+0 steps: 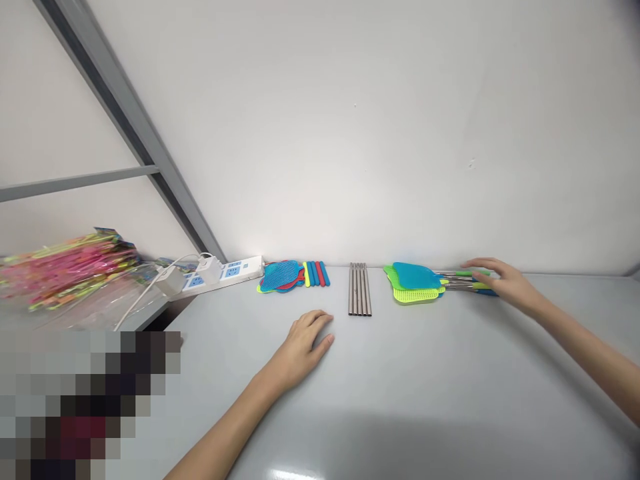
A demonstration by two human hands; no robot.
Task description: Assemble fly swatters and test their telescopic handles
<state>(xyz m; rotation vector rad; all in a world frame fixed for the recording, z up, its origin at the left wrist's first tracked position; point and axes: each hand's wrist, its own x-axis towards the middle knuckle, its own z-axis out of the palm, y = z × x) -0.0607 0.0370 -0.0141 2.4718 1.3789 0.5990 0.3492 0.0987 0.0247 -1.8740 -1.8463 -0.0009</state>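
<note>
My left hand (307,347) rests on the grey table (380,387), thumb and fingers apart, holding nothing. My right hand (505,283) is over the handle ends of a stack of fly swatters (416,277), its fingers spread; whether it touches them is unclear. Their blue, green and yellow heads point left. Several metal tubes (360,290) lie side by side between the hands, near the wall. Left of them is a row of blue, red and yellow handles (317,274), beside a pile of loose swatter heads (281,276) in blue, red and yellow.
A white power strip (237,269) with plugged-in adapters (171,280) and a cable sits at the back left. Beyond it lie plastic-wrapped bundles (75,267) in pink and yellow. A pale wall (375,133) rises behind the table. The lower left corner is pixelated.
</note>
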